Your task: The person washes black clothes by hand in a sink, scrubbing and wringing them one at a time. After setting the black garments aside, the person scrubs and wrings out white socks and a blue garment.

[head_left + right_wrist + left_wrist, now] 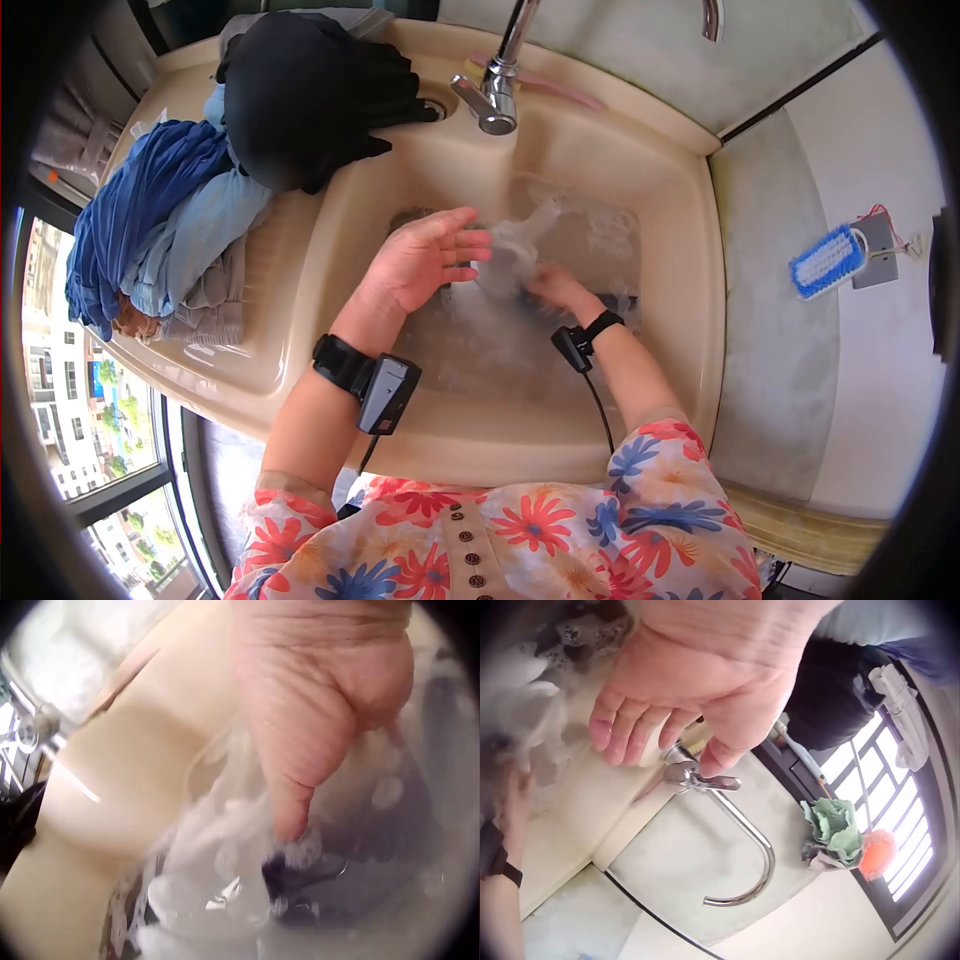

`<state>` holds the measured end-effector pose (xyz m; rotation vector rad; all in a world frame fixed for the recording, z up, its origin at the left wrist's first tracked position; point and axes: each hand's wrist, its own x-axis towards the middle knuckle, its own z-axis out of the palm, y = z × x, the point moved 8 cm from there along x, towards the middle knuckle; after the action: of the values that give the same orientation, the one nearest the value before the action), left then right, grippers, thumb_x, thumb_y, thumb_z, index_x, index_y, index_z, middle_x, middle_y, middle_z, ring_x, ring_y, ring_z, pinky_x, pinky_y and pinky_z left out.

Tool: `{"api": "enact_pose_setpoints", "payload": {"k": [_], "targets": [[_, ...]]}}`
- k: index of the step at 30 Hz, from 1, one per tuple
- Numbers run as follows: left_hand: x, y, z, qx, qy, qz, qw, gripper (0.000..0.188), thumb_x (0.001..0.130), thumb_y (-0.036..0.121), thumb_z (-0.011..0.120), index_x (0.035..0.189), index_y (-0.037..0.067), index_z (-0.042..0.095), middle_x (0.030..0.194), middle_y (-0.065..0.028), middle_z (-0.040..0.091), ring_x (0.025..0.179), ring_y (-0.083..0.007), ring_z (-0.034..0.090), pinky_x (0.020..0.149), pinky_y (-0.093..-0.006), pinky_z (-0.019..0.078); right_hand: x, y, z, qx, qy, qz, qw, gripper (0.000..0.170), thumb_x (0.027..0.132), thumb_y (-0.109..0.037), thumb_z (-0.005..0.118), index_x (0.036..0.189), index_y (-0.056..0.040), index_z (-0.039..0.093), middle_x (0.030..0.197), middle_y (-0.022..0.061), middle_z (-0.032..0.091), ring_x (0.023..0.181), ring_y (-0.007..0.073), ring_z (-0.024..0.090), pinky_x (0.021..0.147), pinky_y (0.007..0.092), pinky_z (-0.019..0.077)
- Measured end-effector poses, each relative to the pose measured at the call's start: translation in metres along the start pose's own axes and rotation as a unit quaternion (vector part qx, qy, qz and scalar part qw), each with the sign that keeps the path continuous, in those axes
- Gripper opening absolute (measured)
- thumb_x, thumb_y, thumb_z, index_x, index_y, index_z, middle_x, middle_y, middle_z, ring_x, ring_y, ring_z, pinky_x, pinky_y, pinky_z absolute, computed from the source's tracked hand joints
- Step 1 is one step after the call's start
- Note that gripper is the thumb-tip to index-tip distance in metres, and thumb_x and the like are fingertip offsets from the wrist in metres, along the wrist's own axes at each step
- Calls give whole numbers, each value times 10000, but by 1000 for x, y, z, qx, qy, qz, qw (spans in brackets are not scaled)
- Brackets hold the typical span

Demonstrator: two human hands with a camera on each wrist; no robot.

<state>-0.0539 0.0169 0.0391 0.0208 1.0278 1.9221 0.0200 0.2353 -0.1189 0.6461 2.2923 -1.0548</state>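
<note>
My left hand (425, 260) is raised over the sink basin with its fingers extended and apart, holding nothing. In the left wrist view its palm (712, 682) shows, with the tap beyond the fingers. My right hand (558, 288) is lower, dipping into the cloudy, soapy water (470, 350). A pale wet cloth (510, 255) bulges at the surface between the hands. In the right wrist view the right thumb (292, 814) points down beside a dark piece of cloth (300, 881). The right fingers are hidden under the water, so I cannot tell what they hold.
A chrome tap (497, 100) stands at the basin's back rim. Blue clothes (165, 215) and a black garment (300, 105) are heaped on the left draining board (285, 290). A blue and white brush (828, 262) hangs on the right wall.
</note>
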Motion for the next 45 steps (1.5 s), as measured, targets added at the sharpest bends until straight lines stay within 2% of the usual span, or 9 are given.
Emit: {"api": "enact_pose_setpoints", "payload": {"k": [5, 9, 14, 18, 25, 32, 35, 40, 45], "targets": [[26, -41, 4, 2, 27, -45, 999, 449, 828, 305, 560, 1180, 40, 471, 1069, -147, 576, 962, -257, 553, 783, -387, 435, -3, 12, -5, 108, -34, -42, 993, 308, 763, -319, 622, 846, -22, 617, 721, 62, 601, 538, 140, 511, 444, 304, 393], [41, -75, -7, 21, 88, -103, 991, 487, 831, 332, 558, 1213, 50, 446, 1152, -163, 518, 1032, -290, 506, 803, -463, 423, 3, 50, -35, 240, 146, 31, 959, 196, 776, -211, 567, 793, -18, 597, 621, 35, 545, 486, 125, 493, 416, 279, 379], [39, -103, -25, -30, 227, -196, 953, 410, 861, 371, 511, 1150, 81, 502, 1080, -155, 548, 1028, -289, 498, 758, -567, 423, -32, -83, 15, 315, 34, -131, 939, 158, 802, -170, 533, 781, -20, 577, 623, 30, 545, 489, 125, 502, 410, 269, 396], [72, -127, -50, -121, 98, -98, 983, 263, 849, 308, 506, 997, 101, 574, 915, -108, 591, 808, -271, 586, 648, -450, 480, -78, -157, 14, 204, 142, -386, 888, 257, 856, -215, 508, 726, 1, 557, 606, 76, 556, 519, 183, 526, 490, 320, 433], [53, -90, -64, 97, 237, -52, 965, 130, 826, 151, 524, 844, 27, 562, 634, -65, 527, 452, -161, 469, 369, -314, 318, -15, -88, 7, -70, 221, -215, 949, 304, 836, -314, 520, 763, -32, 608, 743, 201, 590, 713, 388, 568, 620, 433, 448], [57, -66, -76, 207, 231, 6, 951, 157, 785, 122, 570, 913, 33, 577, 629, -37, 543, 466, -112, 481, 412, -255, 384, -41, -7, -80, 333, 200, -61, 919, 260, 874, -255, 521, 803, -10, 576, 600, 15, 539, 452, 90, 463, 403, 273, 369], [61, -91, -61, 379, 146, -67, 911, 260, 719, 141, 631, 952, 33, 592, 789, -96, 614, 618, -163, 585, 528, -289, 469, -62, -7, -85, 299, 177, -60, 936, 234, 861, -230, 521, 912, -5, 564, 601, 22, 551, 432, 86, 459, 383, 252, 360], [69, -137, -35, 715, 76, -52, 693, 377, 697, 194, 643, 1030, 28, 582, 1090, -184, 573, 1031, -308, 549, 874, -363, 446, -98, -9, -85, 171, 200, -84, 961, 232, 818, -143, 526, 992, 8, 548, 646, 67, 599, 472, 111, 529, 453, 253, 435], [86, -149, -38, 791, 48, -122, 597, 306, 728, 171, 590, 995, 23, 613, 1045, -190, 596, 1027, -304, 559, 862, -362, 457, -128, -3, -93, 212, 232, -99, 944, 192, 807, -119, 542, 965, -14, 571, 670, 66, 614, 499, 119, 556, 481, 255, 456]]}}
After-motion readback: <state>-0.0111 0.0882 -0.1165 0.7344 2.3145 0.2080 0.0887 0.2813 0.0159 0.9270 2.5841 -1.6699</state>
